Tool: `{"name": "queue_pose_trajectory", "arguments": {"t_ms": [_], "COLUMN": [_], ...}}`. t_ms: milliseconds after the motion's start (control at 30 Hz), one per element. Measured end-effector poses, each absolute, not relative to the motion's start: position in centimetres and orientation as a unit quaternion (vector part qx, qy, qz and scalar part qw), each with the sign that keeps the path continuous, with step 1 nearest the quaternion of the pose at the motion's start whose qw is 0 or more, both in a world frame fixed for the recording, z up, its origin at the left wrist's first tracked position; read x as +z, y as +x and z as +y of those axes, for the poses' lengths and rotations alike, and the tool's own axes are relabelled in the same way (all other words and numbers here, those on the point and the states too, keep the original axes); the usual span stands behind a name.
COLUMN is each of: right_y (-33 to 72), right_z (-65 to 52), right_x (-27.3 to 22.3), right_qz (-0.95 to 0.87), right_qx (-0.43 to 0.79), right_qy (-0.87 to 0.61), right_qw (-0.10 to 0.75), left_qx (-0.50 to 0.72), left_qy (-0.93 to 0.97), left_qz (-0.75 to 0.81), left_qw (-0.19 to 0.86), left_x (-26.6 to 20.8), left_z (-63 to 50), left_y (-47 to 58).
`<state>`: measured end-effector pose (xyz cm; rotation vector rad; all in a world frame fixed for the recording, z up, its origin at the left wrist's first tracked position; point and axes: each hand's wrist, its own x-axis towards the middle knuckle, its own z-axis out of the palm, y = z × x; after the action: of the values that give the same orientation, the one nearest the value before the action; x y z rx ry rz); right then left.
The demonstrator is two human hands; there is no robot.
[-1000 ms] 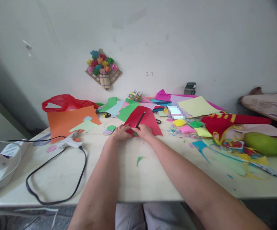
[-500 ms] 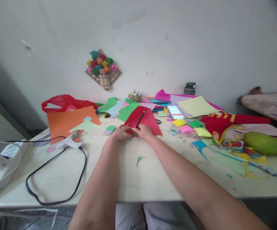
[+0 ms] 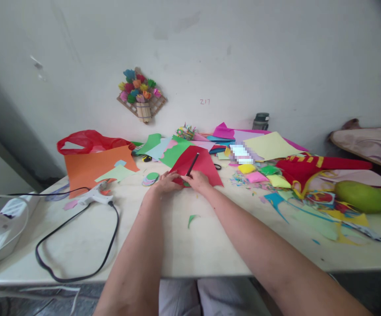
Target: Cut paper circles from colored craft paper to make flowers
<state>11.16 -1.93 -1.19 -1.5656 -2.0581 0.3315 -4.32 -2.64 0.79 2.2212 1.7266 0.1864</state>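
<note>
A sheet of red paper [image 3: 206, 164] lies on the table in front of me. My right hand [image 3: 197, 181] is closed around a dark pen [image 3: 193, 164], which leans up to the right over the sheet. Under that hand shows the edge of a small green paper piece [image 3: 186, 184], mostly hidden. My left hand [image 3: 168, 182] rests with fingers stretched out on the red paper's left edge. Just left of it is a little stack of paper circles [image 3: 150, 178], a green one on top. Nearer me lies a green paper scrap [image 3: 192, 220].
At left are a white glue gun [image 3: 98, 195] with a looped black cable, a power strip [image 3: 10, 219], orange paper [image 3: 91, 169] and a red plastic bag [image 3: 94, 141]. Paper scraps, bright packets [image 3: 256, 177], red cloth [image 3: 302, 171] and a green fruit [image 3: 361, 197] cover the right side.
</note>
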Motion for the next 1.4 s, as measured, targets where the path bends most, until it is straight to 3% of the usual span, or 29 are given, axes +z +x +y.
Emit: {"name": "queue_pose_trajectory", "arguments": {"t_ms": [1400], "right_y": [12.04], "right_z": [-1.92], "right_x": [-0.84], "right_qz": [-0.76], "right_qx": [0.188], "right_qy": [-0.539], "right_qw": [0.312], "left_qx": [0.068], "left_qy": [0.761], "left_qz": [0.621], "left_qw": [0.174], "left_x": [1.36], "left_z": [-3.11], "left_y": [-3.94]}}
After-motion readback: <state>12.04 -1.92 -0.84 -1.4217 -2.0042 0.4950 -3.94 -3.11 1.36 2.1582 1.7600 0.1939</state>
